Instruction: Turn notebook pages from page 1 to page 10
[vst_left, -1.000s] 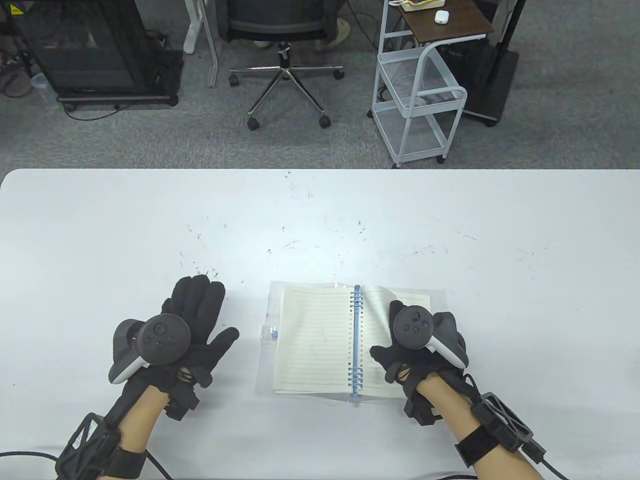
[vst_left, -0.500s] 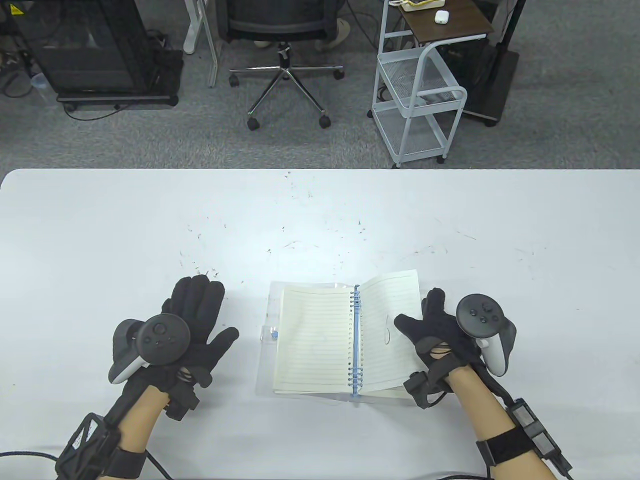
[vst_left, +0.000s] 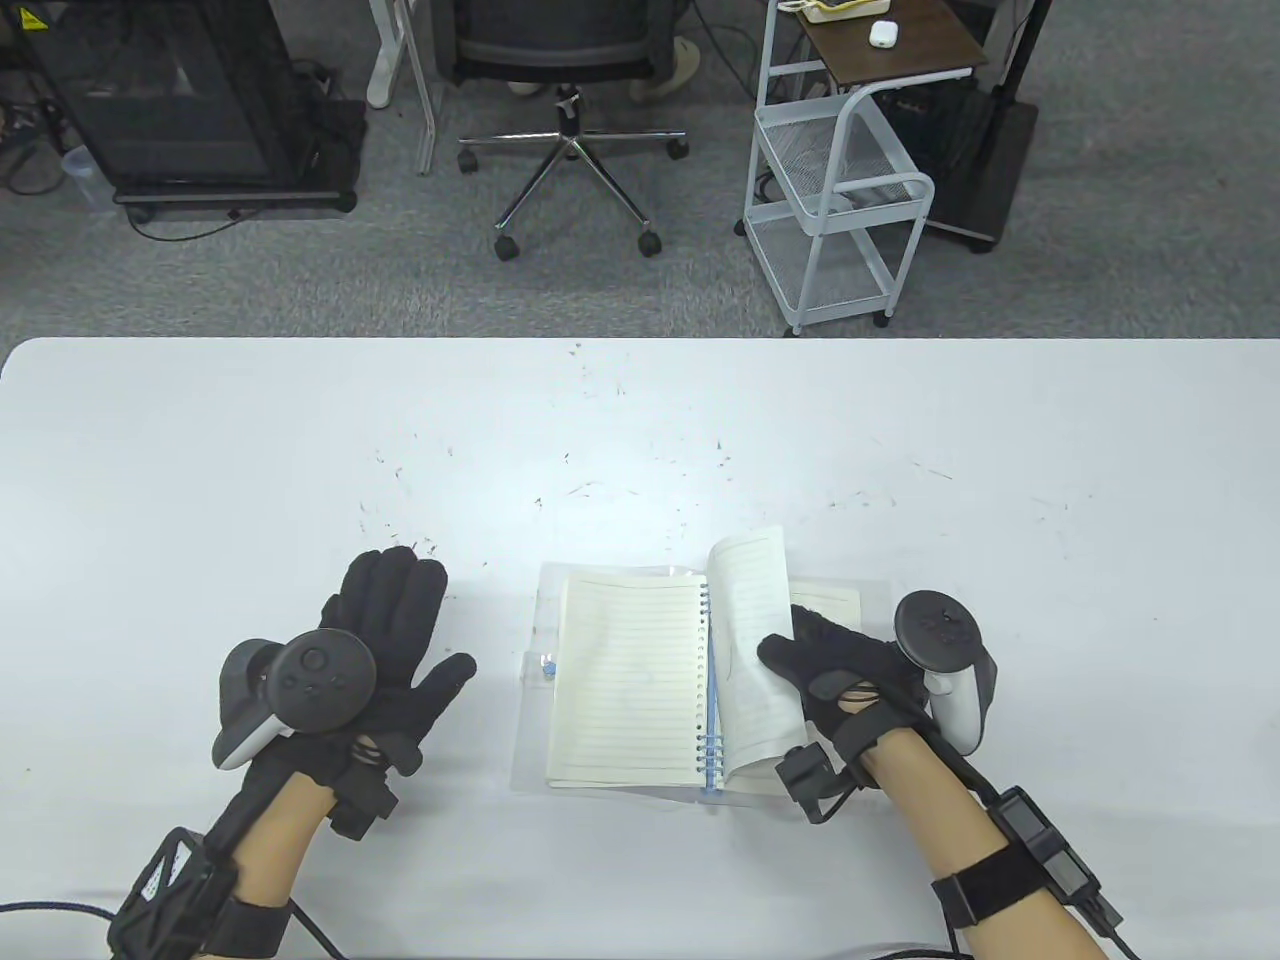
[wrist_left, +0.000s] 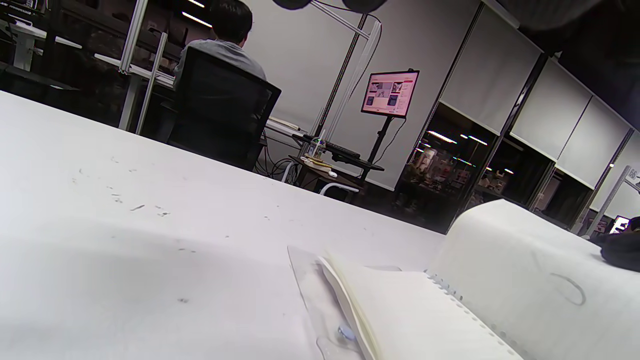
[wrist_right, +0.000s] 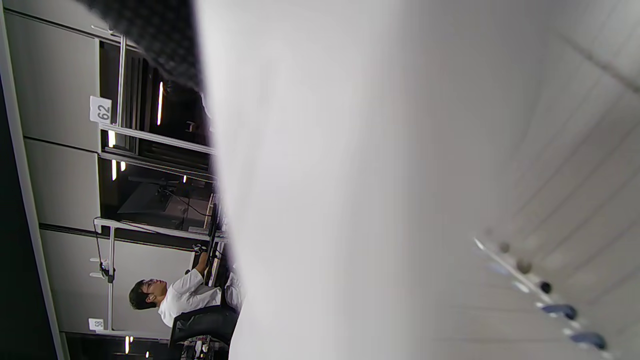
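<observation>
An open lined spiral notebook (vst_left: 625, 680) with blue rings lies near the table's front edge, on a clear plastic cover. My right hand (vst_left: 835, 665) holds one lifted page (vst_left: 748, 640), which stands curved up over the spine; the thumb lies on its face. In the left wrist view the same page (wrist_left: 520, 270) arches above the left-hand page (wrist_left: 415, 320). In the right wrist view the page (wrist_right: 350, 175) fills the frame, with blurred rings (wrist_right: 545, 295) at lower right. My left hand (vst_left: 385, 650) rests flat and empty on the table, left of the notebook.
The white table (vst_left: 640, 430) has small dark scuff marks in its middle. Beyond its far edge stand an office chair (vst_left: 570, 60), a white wire cart (vst_left: 850, 190) and a black cabinet (vst_left: 180, 100).
My right hand slid under the right-hand page, lifted it, and has swung it leftward so it now stands over the spine. My left hand has barely moved.
</observation>
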